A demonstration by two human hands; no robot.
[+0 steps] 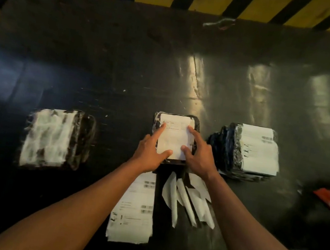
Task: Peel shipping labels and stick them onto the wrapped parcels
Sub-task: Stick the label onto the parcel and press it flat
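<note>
1. left of the centre parcel (pixel 175 139), well apart from it, lies a wrapped parcel (pixel 55 140) in dark glossy film, its top a crumpled white patch, blurred.
2. the left hand (pixel 151 153) lies with fingers spread and straight, forefinger pressing the label's (pixel 173 139) upper left part and thumb on its near edge; it grips nothing.
3. the centre parcel sits straight ahead of both hands on the dark scuffed table (pixel 105 61); the matte white paper label covers most of its top, long axis running away from the person. both hands are about equally near.
4. the right hand (pixel 198 158) mirrors it, fingers straight, pressing the label's right side.
5. nearer than the centre parcel: a sheet of printed labels (pixel 133 210), then curled white backing strips (pixel 188 202).
6. right of the centre parcel, a stack of labelled parcels (pixel 248 151), shiny wrap, flat labels.
7. judgement: smoothing outward from the centre should seat the label.
</note>
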